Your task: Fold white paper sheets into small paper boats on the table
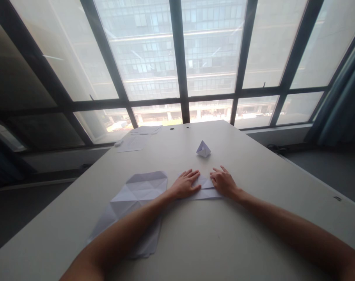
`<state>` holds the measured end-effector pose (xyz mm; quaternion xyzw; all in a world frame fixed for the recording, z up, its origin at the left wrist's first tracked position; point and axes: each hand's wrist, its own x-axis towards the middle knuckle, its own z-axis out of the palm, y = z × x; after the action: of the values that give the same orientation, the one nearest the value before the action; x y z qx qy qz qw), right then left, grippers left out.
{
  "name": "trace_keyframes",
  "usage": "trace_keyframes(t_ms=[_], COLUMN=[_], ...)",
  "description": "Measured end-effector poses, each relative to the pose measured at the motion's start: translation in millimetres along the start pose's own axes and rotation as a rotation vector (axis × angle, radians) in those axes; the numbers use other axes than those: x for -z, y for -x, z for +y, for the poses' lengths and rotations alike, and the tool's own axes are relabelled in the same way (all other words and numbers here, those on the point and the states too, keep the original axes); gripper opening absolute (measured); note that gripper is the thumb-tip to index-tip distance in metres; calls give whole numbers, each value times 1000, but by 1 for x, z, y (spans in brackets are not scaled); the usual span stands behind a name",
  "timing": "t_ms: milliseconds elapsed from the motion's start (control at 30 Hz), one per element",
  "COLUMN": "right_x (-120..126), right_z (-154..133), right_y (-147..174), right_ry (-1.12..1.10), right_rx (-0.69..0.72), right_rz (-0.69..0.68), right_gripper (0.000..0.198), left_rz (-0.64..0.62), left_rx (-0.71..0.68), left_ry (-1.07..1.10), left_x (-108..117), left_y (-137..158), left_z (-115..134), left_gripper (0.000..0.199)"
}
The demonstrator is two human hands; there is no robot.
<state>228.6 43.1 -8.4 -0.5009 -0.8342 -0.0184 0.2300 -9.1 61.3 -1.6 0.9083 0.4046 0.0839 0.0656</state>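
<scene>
On the white table lies a folded sheet of paper (207, 194), flat, with creased flaps along its upper side. My left hand (187, 184) rests palm down on the paper's left part, fingers stretched out and slightly spread. At the right end, my right hand (223, 182) presses on the same paper, some fingers bent and others pointing away from me, apart from one another. Neither hand grips it. Just beyond stands a small folded paper boat (203, 149). Under my left forearm is a creased, unfolded paper sheet (136, 191), partly hidden by the arm.
Several flat paper sheets (133, 140) lie at the far left of the table (253, 218), with a small white object (118, 143) beside them. Large framed windows (181, 58) rise behind the table. A dark curtain (338, 105) hangs at the right.
</scene>
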Motion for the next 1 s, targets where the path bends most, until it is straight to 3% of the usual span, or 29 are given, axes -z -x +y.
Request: trace_keyframes(t_ms=[167, 367, 533, 700, 833, 900, 1000], right_x=[-7, -6, -5, -11, -13, -11, -7], right_z=[14, 13, 20, 30, 31, 29, 26], right_y=[-2, -4, -2, 3, 1, 0, -1], right_ry=[-101, -194, -196, -210, -246, -288, -311], right_rx=[-159, 12, -21, -62, -99, -61, 86], right_rz=[-28, -224, -321, -245, -79, -15, -77], right_gripper=[35, 58, 61, 59, 49, 46, 50], left_rz=[-3, -12, -15, -15, -21, -20, -16], left_rx=[-12, -13, -10, -7, -3, -7, -16], left_ry=[1, 6, 17, 24, 23, 21, 20], left_x=[1, 1, 2, 4, 5, 5, 3], left_y=[1, 1, 1, 2, 2, 2, 1], left_z=[1, 1, 2, 4, 4, 4, 3], left_gripper=[68, 70, 69, 67, 67, 67, 69])
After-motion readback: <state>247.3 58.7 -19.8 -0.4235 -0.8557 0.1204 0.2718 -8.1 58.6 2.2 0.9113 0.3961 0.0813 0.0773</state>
